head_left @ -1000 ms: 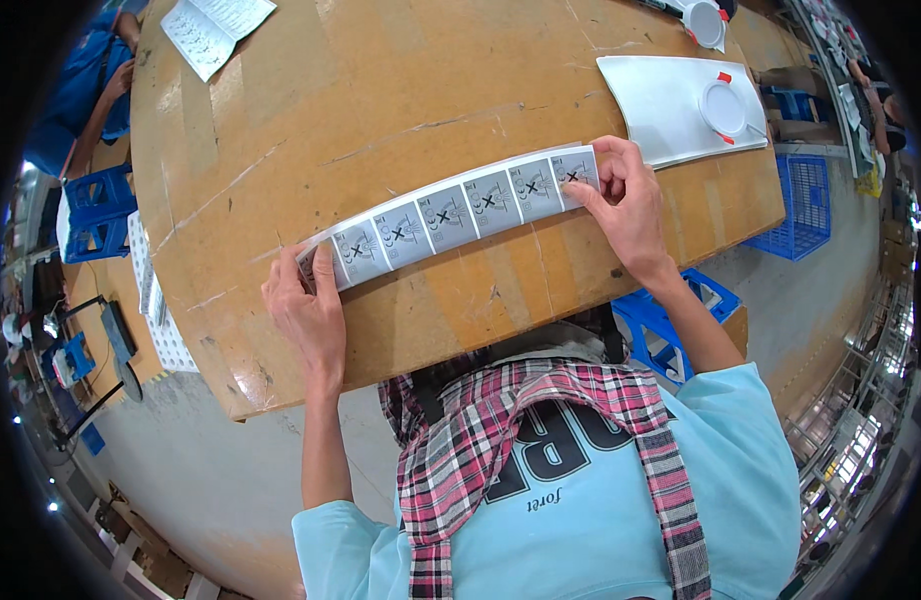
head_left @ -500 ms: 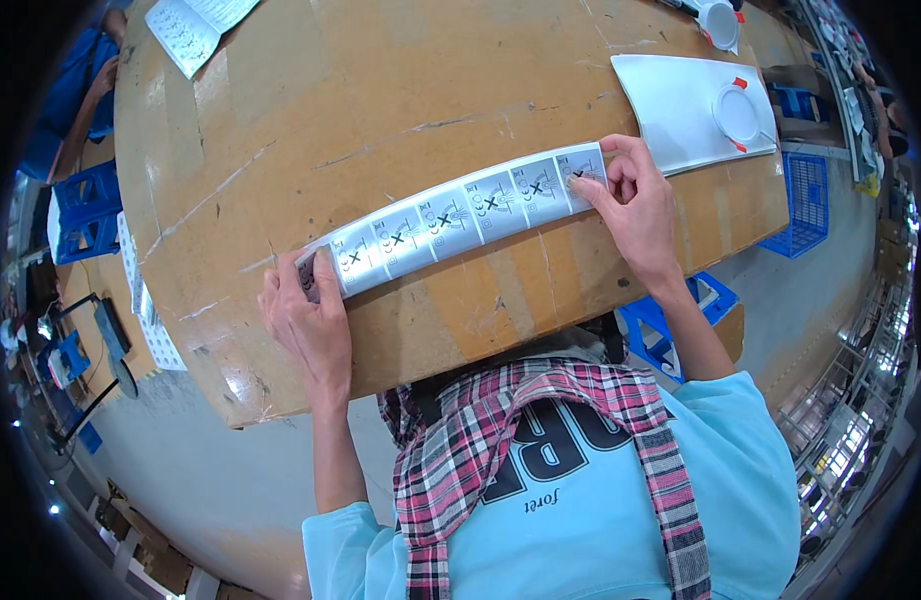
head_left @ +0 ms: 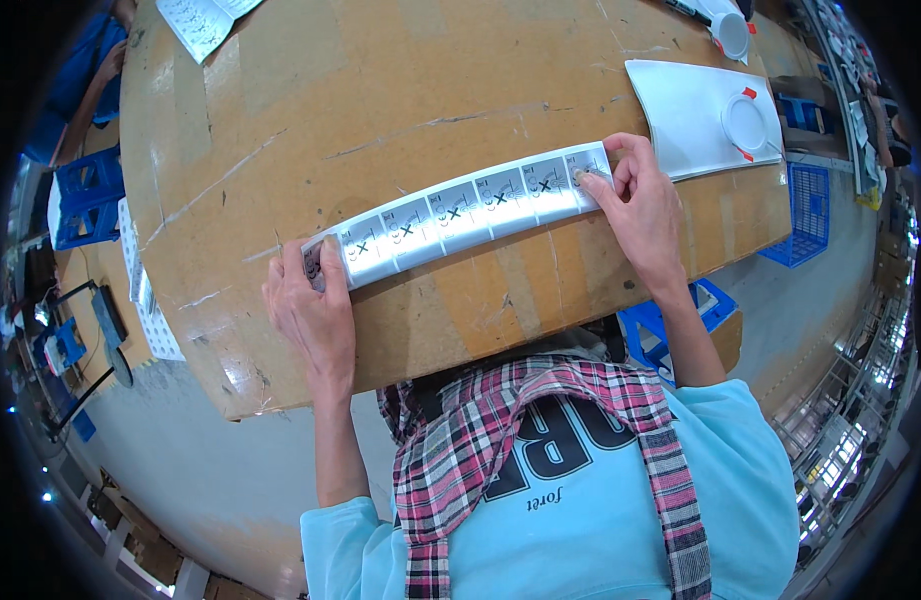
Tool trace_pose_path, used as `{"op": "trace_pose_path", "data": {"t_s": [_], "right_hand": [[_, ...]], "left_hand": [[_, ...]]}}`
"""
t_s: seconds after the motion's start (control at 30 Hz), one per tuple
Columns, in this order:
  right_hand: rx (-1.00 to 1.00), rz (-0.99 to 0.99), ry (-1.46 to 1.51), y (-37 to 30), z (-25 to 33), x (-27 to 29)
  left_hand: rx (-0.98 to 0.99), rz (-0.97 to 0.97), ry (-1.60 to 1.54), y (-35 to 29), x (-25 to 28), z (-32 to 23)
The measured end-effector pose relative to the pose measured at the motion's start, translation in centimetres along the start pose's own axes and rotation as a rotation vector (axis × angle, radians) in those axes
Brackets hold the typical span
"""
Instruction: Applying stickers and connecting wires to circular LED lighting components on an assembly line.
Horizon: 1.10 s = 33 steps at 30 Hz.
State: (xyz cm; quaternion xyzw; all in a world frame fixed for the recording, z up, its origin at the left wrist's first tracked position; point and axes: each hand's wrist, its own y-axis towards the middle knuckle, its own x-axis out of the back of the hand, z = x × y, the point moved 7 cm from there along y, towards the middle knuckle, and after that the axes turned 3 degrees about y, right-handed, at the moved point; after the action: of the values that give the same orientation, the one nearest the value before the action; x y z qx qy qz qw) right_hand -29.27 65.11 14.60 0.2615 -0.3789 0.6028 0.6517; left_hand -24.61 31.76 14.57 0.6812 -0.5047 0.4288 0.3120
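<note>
A long strip of silver labels (head_left: pixel 471 215) with dark print stretches between my two hands, just over the near part of the brown tabletop (head_left: pixel 331 90). My left hand (head_left: pixel 314 305) pinches its left end, thumb on top and fingers beneath or behind the edge. At the other end, my right hand (head_left: pixel 636 205) grips the strip between the thumb on its face and the fingers at the far corner. The strip's surface catches bright light near its middle. Whether it rests on the table or hangs slightly above, I cannot tell.
White sheets (head_left: pixel 676 115) lie at the right, bearing a round white disc (head_left: pixel 745 122) with red tabs. Another disc (head_left: pixel 731 35) sits at the far right edge. A printed paper (head_left: pixel 201 25) lies far left. Blue stools (head_left: pixel 89 195) and a blue crate (head_left: pixel 809 215) stand around. Another person's arm (head_left: pixel 91 95) shows far left.
The strip has tilted a little in my hands, shifting the glare across it. Both hands keep their hold at the ends. The whole view has shifted slightly.
</note>
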Motion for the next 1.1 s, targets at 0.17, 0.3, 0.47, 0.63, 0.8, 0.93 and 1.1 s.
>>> {"op": "trace_pose_path", "data": {"t_s": [0.17,0.3,0.47,0.63,0.8,0.93,1.1], "right_hand": [[-0.068,0.036,0.038,0.0,-0.2,0.0],[0.009,-0.003,0.043,0.0,-0.1,-0.1],[-0.025,0.015,0.072,0.3,-0.1,-0.4],[-0.061,0.02,0.072,0.1,-0.3,-0.2],[-0.022,0.036,0.09,0.2,0.0,-0.4],[0.0,0.037,0.125,0.1,-0.3,-0.5],[0.01,0.065,0.161,-0.3,0.8,-1.0]], "left_hand": [[0.003,-0.012,-0.01,-0.1,0.2,0.0],[0.031,-0.029,-0.039,-0.1,0.2,0.3],[0.024,-0.069,-0.066,-0.1,0.2,0.5],[0.005,-0.117,-0.124,-0.2,-0.2,0.8],[-0.053,-0.283,-0.26,-0.9,1.4,0.6],[-0.505,-0.573,-0.29,-4.4,3.1,-5.1],[-0.713,-0.132,-0.157,-7.8,-1.5,-11.5]]}}
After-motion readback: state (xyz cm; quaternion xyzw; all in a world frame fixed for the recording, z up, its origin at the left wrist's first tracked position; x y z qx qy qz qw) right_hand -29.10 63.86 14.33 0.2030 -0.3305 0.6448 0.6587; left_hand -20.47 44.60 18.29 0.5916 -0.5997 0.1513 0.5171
